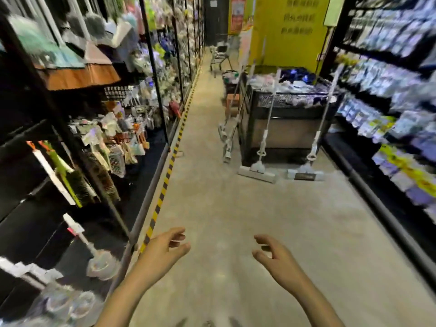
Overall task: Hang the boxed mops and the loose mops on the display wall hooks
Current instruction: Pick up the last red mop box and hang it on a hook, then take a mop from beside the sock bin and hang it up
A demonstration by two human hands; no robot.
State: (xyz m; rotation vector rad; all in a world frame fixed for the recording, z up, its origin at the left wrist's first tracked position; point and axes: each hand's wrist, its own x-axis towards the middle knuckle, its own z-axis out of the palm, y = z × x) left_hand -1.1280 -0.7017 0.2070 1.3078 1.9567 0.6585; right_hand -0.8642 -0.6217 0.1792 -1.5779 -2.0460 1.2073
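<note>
**Hands free, mops at bin**

Left shelves (77, 128) carry hung goods. Left hand (165, 249) and right hand (273, 256) hover over the floor (224, 197), fingers loosely spread, holding nothing. Ahead, two mops (258, 161) lean against a black bin (290, 128), heads on the floor.

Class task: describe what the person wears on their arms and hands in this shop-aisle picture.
Nothing is worn where they show: the left hand and right hand are bare, without gloves, and both forearms are bare down to the picture's lower edge. No sleeve, watch, ring or bracelet can be seen.
</note>
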